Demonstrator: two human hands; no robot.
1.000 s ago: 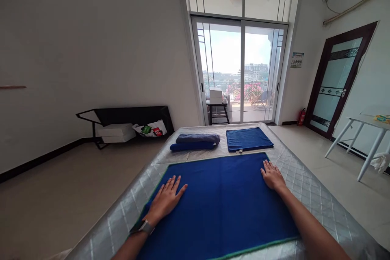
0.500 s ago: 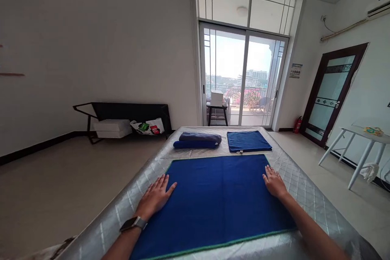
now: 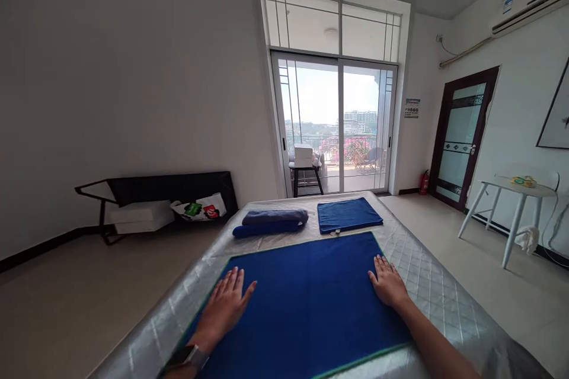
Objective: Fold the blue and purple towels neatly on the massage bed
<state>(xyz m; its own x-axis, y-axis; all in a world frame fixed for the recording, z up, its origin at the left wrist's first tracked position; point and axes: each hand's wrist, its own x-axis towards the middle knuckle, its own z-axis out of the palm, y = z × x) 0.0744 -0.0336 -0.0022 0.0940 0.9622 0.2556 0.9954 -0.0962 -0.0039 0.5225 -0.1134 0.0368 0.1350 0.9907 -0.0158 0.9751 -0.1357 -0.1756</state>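
A blue towel (image 3: 306, 302) with green edging lies spread flat on the silver quilted mattress (image 3: 427, 284). Flat on its left part rests my left hand (image 3: 226, 302), fingers stretched forward and thumb apart, a watch on the wrist. My right hand (image 3: 388, 281) lies open by the towel's right edge, palm down on the cloth. Beyond the towel are a folded blue towel (image 3: 349, 215), on the right, and rolled towels (image 3: 271, 222), one grey-blue and one bright blue, on the left. The near left corner of the spread towel is out of view.
A black bench-like frame (image 3: 164, 189) by the left wall holds white boxes (image 3: 142, 216) and a printed bag (image 3: 200, 208). To the right stand a white chair (image 3: 511, 189) and a fire extinguisher (image 3: 424, 182). Sliding glass doors (image 3: 340, 124) are behind the mattress.
The view has turned a little to the right and up. My left hand has shifted slightly inward from the towel's left edge; both hands stay flat on the cloth.
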